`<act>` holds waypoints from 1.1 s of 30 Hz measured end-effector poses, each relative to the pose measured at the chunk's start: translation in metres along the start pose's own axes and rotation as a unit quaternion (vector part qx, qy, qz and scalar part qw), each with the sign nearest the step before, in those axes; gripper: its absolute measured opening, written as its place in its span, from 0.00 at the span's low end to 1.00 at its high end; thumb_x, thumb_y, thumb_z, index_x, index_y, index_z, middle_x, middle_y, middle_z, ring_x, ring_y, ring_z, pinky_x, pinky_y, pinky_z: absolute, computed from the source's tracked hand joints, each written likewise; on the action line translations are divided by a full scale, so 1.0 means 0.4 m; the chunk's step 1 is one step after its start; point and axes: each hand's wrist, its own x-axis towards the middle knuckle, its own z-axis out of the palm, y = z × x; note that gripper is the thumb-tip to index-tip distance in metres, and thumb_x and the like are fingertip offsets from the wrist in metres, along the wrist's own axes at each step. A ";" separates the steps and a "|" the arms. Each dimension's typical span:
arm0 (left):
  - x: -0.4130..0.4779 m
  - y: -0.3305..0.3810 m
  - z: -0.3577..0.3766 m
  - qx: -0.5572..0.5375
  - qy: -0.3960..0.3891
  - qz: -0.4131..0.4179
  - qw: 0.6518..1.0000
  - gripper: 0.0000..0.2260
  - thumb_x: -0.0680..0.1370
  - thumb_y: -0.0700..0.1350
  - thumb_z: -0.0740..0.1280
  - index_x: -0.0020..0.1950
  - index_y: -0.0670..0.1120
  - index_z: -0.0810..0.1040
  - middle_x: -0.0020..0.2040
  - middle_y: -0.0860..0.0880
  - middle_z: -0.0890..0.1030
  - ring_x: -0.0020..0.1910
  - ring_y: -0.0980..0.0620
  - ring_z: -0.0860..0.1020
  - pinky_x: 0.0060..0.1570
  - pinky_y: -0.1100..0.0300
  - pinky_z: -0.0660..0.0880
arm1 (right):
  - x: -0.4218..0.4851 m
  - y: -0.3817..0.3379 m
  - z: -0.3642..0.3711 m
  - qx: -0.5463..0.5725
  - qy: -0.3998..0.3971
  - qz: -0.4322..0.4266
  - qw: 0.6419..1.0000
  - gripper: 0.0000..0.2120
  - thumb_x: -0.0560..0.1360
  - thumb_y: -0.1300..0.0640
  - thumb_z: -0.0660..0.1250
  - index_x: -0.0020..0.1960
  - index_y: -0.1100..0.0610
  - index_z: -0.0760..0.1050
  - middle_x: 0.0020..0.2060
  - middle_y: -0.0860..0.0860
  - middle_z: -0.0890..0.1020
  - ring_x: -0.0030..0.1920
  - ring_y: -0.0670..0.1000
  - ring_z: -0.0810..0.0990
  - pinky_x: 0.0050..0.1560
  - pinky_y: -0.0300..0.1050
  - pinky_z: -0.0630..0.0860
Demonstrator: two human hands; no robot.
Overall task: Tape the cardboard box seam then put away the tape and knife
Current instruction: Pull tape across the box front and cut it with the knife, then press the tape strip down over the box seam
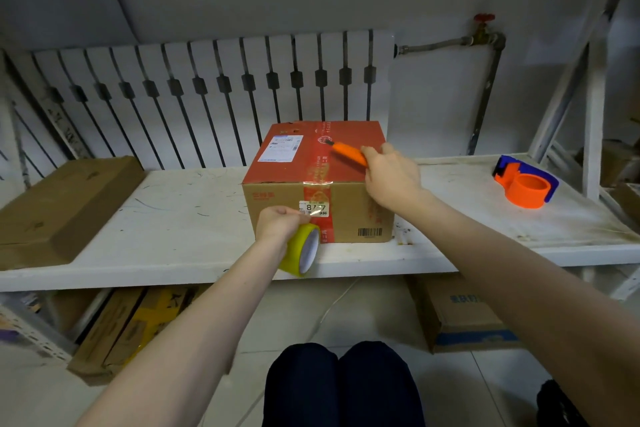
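Note:
A cardboard box (287, 166) with a red top and a red tape band over its seam stands on the white shelf (180, 218). My left hand (278, 224) grips a yellow tape roll (302, 249) against the box's front face, with a clear strip stretched up toward the top edge. My right hand (389, 175) holds an orange utility knife (348, 152) over the right part of the box top, its tip pointing left toward the seam.
An orange and blue tape dispenser (526, 184) sits on the shelf at the right. A flat brown carton (65, 208) lies at the left. More cartons (460, 315) stand on the floor below. A radiator (207, 87) lines the wall behind.

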 end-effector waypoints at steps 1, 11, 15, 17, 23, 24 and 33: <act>-0.002 0.013 -0.008 -0.004 -0.005 0.006 1.000 0.11 0.67 0.37 0.75 0.30 0.46 0.76 0.34 0.50 0.79 0.43 0.46 0.78 0.54 0.55 0.76 | 0.010 0.000 0.010 0.001 0.007 0.009 1.000 0.20 0.78 0.56 0.59 0.69 0.54 0.65 0.57 0.58 0.75 0.54 0.59 0.76 0.50 0.51 0.72; -0.019 0.153 -0.057 -0.013 -0.034 0.106 0.994 0.10 0.68 0.37 0.75 0.31 0.48 0.78 0.36 0.53 0.79 0.44 0.50 0.78 0.53 0.56 0.75 | 0.090 0.012 0.056 0.040 0.018 0.048 0.998 0.12 0.76 0.51 0.65 0.56 0.56 0.72 0.51 0.54 0.80 0.53 0.57 0.77 0.53 0.52 0.71; -0.018 0.206 -0.057 0.007 -0.020 0.156 0.987 0.10 0.67 0.41 0.76 0.27 0.50 0.79 0.37 0.55 0.81 0.50 0.49 0.80 0.59 0.52 0.75 | 0.101 -0.057 0.013 0.243 0.075 -0.010 0.967 0.13 0.79 0.51 0.58 0.56 0.55 0.77 0.52 0.53 0.82 0.52 0.55 0.80 0.53 0.54 0.77; -0.022 0.233 -0.057 0.025 -0.010 0.191 0.981 0.09 0.68 0.42 0.75 0.29 0.50 0.79 0.38 0.54 0.81 0.49 0.51 0.79 0.56 0.55 0.74 | 0.098 -0.100 -0.033 0.375 0.069 -0.025 0.924 0.15 0.81 0.52 0.55 0.54 0.58 0.78 0.49 0.53 0.83 0.49 0.52 0.81 0.52 0.51 0.77; -0.016 0.281 -0.070 0.128 0.055 0.306 0.942 0.04 0.71 0.48 0.71 0.37 0.50 0.81 0.40 0.53 0.81 0.44 0.53 0.77 0.40 0.62 0.68 | 0.098 -0.146 -0.112 0.455 0.023 -0.082 0.886 0.11 0.75 0.49 0.67 0.43 0.57 0.79 0.38 0.52 0.82 0.41 0.50 0.80 0.45 0.45 0.76; -0.012 0.283 -0.071 0.143 0.064 0.325 0.933 0.04 0.72 0.48 0.71 0.37 0.50 0.81 0.40 0.53 0.80 0.45 0.53 0.77 0.39 0.62 0.67 | 0.104 -0.146 -0.109 0.453 0.029 -0.080 0.887 0.08 0.73 0.51 0.69 0.42 0.56 0.79 0.37 0.51 0.82 0.39 0.47 0.79 0.44 0.44 0.77; 0.045 0.274 -0.072 0.228 0.091 0.409 0.879 0.10 0.71 0.50 0.72 0.49 0.46 0.83 0.48 0.50 0.76 0.45 0.55 0.71 0.45 0.63 0.64 | 0.152 -0.156 -0.067 0.422 0.048 -0.060 0.903 0.03 0.74 0.57 0.69 0.42 0.55 0.79 0.33 0.44 0.77 0.35 0.42 0.74 0.42 0.43 0.75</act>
